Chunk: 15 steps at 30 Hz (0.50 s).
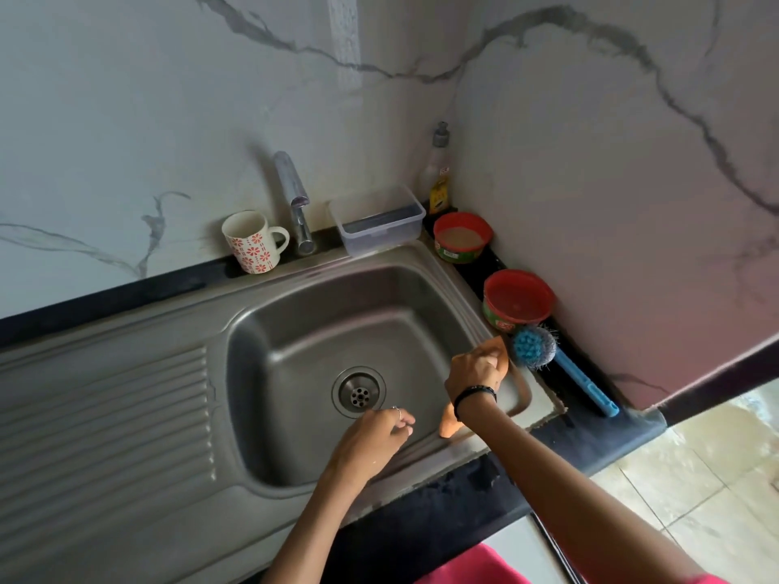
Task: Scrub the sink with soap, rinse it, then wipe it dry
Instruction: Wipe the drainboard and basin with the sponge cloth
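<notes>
Orange cloth (497, 351) wiping along the sink (295, 322) rim

Right hand (474, 375) is gripping it, left hand (371, 436) hanging loosely curled, holding nothing; a wide swipe is probably knocking that blue brush (543, 356) off the counter (590, 427).

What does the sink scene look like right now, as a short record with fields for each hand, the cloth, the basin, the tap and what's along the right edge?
right hand: grips an orange cloth against the right rim of the sink
left hand: over the basin's front edge, fingers loosely curled, holding nothing
sink basin: stainless steel, no standing water visible, drain uncovered
tap: no water running
right ledge: blue dish brush, two red tubs, soap bottle in the corner
behind sink: patterned mug, clear plastic box
</notes>
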Available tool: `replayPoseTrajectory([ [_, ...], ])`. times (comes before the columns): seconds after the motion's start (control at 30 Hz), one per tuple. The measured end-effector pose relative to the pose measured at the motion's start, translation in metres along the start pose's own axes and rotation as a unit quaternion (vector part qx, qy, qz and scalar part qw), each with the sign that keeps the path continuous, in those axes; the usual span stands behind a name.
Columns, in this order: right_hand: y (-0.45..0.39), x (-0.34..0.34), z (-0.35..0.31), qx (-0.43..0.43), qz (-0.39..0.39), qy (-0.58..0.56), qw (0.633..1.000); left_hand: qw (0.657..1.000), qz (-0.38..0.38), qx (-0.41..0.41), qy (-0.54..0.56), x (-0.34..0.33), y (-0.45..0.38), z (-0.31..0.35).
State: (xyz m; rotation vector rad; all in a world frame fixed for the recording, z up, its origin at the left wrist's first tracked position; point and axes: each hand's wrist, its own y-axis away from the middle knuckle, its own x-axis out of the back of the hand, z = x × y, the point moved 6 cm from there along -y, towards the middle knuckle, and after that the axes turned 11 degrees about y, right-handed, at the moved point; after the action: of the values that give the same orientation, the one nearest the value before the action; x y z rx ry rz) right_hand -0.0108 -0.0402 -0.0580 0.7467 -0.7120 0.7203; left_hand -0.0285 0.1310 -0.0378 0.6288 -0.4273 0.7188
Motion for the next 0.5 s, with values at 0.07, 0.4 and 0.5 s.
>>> replayPoseTrajectory([
  [0.07, 0.004, -0.003, 0.001, -0.002, -0.015, 0.016, 1.0, 1.0, 0.005, -0.003, 0.008, 0.0, 0.008, -0.002],
  [0.4, 0.044, 0.0, 0.02, -0.076, -0.063, -0.023, 0.995, 1.0, 0.022, -0.001, 0.005, 0.001, 0.041, -0.021],
  [0.5, 0.063, 0.007, 0.022, -0.049, -0.093, -0.02, 0.994, 0.999, 0.037, -0.002, 0.0, 0.005, 0.048, -0.026],
])
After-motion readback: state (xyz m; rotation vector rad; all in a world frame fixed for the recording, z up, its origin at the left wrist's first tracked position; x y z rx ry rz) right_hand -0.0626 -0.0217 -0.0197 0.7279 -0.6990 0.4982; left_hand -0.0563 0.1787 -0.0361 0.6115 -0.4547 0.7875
